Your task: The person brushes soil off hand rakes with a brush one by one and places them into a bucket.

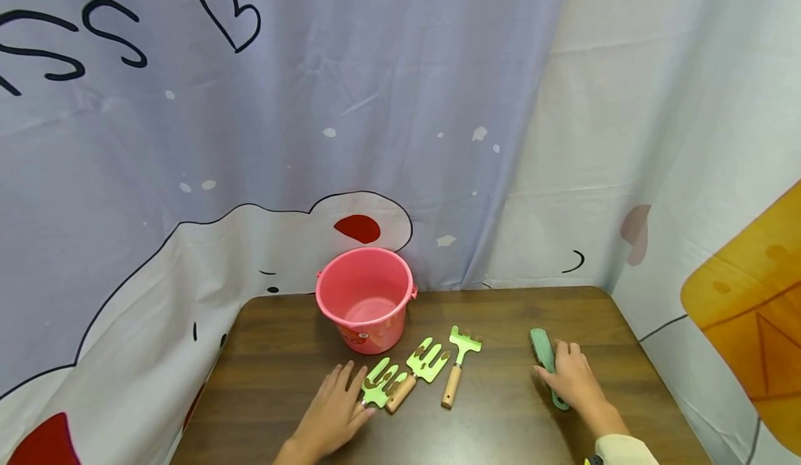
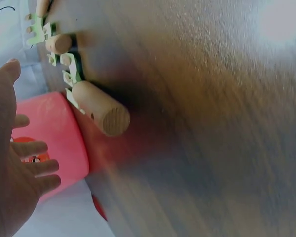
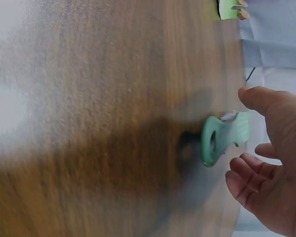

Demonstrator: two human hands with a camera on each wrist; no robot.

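My left hand (image 1: 332, 409) reaches over the handle of the leftmost green hand fork (image 1: 380, 384); in the left wrist view its fingers are spread, apart from the wooden handle (image 2: 101, 108). A second hand fork (image 1: 428, 362) and a small hand rake (image 1: 462, 364) lie to its right, both with wooden handles. At the right, my right hand (image 1: 572, 378) hovers beside a green brush (image 1: 541, 348). The right wrist view shows its thumb and loosely bent fingers around the brush (image 3: 224, 136) with a gap, holding nothing. Pale bristles show under the brush.
A pink bucket (image 1: 366, 312) stands upright at the back of the brown wooden table (image 1: 488, 430), behind the forks. A printed curtain (image 1: 388, 90) hangs right behind the table's back edge and along its sides.
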